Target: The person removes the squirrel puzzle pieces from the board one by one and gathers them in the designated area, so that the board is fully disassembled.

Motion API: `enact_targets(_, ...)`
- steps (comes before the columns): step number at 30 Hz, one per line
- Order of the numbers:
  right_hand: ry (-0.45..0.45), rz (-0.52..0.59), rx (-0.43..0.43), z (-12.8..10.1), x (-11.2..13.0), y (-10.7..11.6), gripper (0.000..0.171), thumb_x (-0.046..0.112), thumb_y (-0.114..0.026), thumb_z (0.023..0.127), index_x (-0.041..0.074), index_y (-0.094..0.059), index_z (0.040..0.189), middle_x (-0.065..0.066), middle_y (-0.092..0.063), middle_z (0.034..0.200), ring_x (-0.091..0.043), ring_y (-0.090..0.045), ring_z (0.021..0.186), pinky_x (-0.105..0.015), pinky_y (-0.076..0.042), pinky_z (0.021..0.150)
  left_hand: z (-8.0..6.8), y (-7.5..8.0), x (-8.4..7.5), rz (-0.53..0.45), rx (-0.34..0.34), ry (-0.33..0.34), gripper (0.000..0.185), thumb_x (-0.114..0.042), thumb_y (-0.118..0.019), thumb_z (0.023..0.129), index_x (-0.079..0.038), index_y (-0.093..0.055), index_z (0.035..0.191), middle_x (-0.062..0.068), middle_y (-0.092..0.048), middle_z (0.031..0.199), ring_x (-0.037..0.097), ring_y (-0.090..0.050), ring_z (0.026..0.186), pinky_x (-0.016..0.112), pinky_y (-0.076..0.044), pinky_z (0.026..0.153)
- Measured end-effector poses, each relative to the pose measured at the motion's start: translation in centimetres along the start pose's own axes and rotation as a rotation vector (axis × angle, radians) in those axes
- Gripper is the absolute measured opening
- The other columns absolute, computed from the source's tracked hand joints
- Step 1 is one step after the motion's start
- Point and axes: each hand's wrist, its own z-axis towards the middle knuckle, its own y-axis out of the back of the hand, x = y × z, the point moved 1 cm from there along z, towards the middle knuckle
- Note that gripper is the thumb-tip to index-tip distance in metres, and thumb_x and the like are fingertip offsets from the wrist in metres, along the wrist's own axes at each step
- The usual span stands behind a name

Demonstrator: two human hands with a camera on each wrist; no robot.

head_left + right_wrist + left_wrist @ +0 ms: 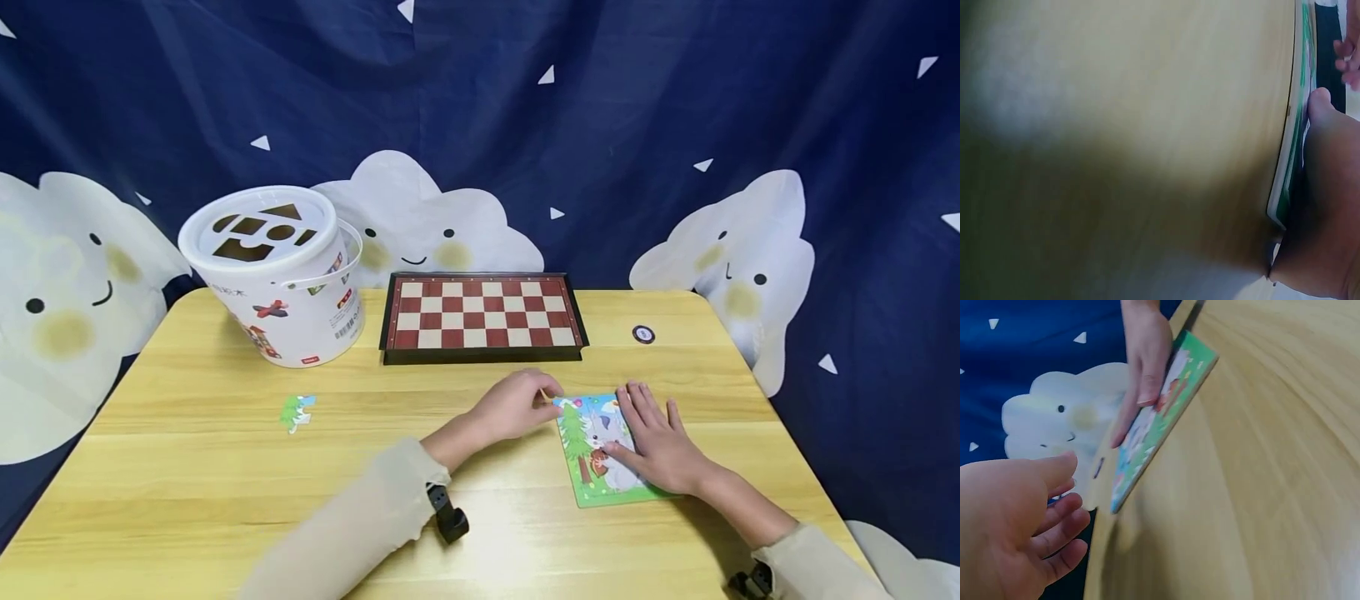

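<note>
A colourful picture puzzle board (588,467) with a tree and a white animal lies on the wooden table (225,467), right of centre. My right hand (639,427) rests flat on it with straight, spread fingers. My left hand (528,402) sits at the board's upper left corner, its fingers loosely curled. In the left wrist view the left hand (1069,494) holds nothing, and the right hand (1144,369) lies on the board (1147,440). The right wrist view shows the right hand (1322,206) against the board's edge (1291,144).
A loose green puzzle piece (297,412) lies on the left part of the table. At the back stand a white shape-sorter bucket (273,271) and a red-and-white chessboard (483,317). A small round disc (643,334) lies right of the chessboard. A dark cloud-print curtain hangs behind.
</note>
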Motion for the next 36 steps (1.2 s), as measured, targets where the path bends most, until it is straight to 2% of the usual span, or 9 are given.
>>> enact_targets(4, 0.011, -0.001, -0.032, 0.2, 0.1, -0.3, 0.09, 0.05, -0.057, 0.101, -0.004, -0.015, 0.16, -0.029, -0.008, 0.165, -0.047, -0.004, 0.152, -0.073, 0.001, 0.114, 1.2, -1.5, -0.2, 0.094, -0.001, -0.006, 0.024, -0.025, -0.072, 0.097, -0.012, -0.074, 0.118, 0.0, -0.069, 0.108, 0.008, -0.061, 0.092, 0.018, -0.049, 0.081)
enact_targets(8, -0.006, -0.012, -0.016, 0.3, 0.2, -0.2, 0.09, 0.051, -0.056, 0.102, -0.005, -0.014, 0.16, -0.029, -0.007, 0.166, -0.047, -0.003, 0.153, -0.073, 0.001, 0.114, 2.1, -2.9, -0.2, 0.148, -0.008, 0.003, 0.024, -0.029, -0.072, 0.097, -0.015, -0.075, 0.117, -0.003, -0.069, 0.106, 0.008, -0.06, 0.096, 0.02, -0.048, 0.087)
enact_targets(11, -0.019, -0.02, 0.0, 0.4, 0.2, -0.2, 0.09, 0.05, -0.055, 0.102, -0.005, -0.014, 0.16, -0.028, -0.006, 0.166, -0.046, -0.002, 0.153, -0.073, 0.0, 0.114, 2.5, -4.0, -0.1, 0.178, -0.034, -0.001, 0.025, -0.031, -0.074, 0.095, -0.016, -0.076, 0.114, -0.005, -0.07, 0.106, 0.009, -0.06, 0.1, 0.022, -0.047, 0.092)
enact_targets(15, -0.025, -0.026, -0.004, 0.4, 0.2, -0.2, 0.089, 0.05, -0.056, 0.102, -0.005, -0.014, 0.159, -0.029, -0.007, 0.166, -0.046, -0.002, 0.153, -0.073, 0.0, 0.114, 2.8, -5.0, 0.0, 0.212, -0.09, 0.005, 0.023, -0.032, -0.078, 0.092, -0.018, -0.077, 0.11, -0.006, -0.07, 0.105, 0.01, -0.059, 0.1, 0.022, -0.045, 0.093)
enact_targets(20, -0.027, -0.029, -0.011, 0.3, 0.2, -0.3, 0.09, 0.05, -0.056, 0.102, -0.006, -0.015, 0.159, -0.029, -0.008, 0.166, -0.046, -0.003, 0.153, -0.074, -0.001, 0.114, 3.0, -5.7, -0.1, 0.223, -0.141, 0.042, 0.02, -0.032, -0.08, 0.09, -0.019, -0.078, 0.105, -0.006, -0.069, 0.102, 0.011, -0.057, 0.096, 0.024, -0.045, 0.091)
enact_targets(25, -0.028, -0.027, -0.017, 0.1, 0.1, -0.3, 0.089, 0.05, -0.056, 0.102, -0.005, -0.015, 0.16, -0.028, -0.008, 0.166, -0.046, -0.003, 0.153, -0.074, -0.001, 0.114, 3.0, -6.0, -0.4, 0.24, -0.164, 0.06, 0.014, -0.033, -0.079, 0.09, -0.022, -0.078, 0.099, -0.009, -0.068, 0.098, 0.009, -0.055, 0.093, 0.024, -0.044, 0.09)
enact_targets(36, -0.026, -0.015, -0.019, 0.1, 0.1, -0.4, 0.089, 0.049, -0.056, 0.102, -0.004, -0.016, 0.16, -0.028, -0.009, 0.166, -0.046, -0.003, 0.153, -0.075, -0.001, 0.113, 2.9, -6.6, -0.5, 0.201, -0.204, 0.099, 0.009, -0.033, -0.078, 0.091, -0.024, -0.078, 0.093, -0.011, -0.065, 0.096, 0.009, -0.054, 0.092, 0.025, -0.043, 0.088)
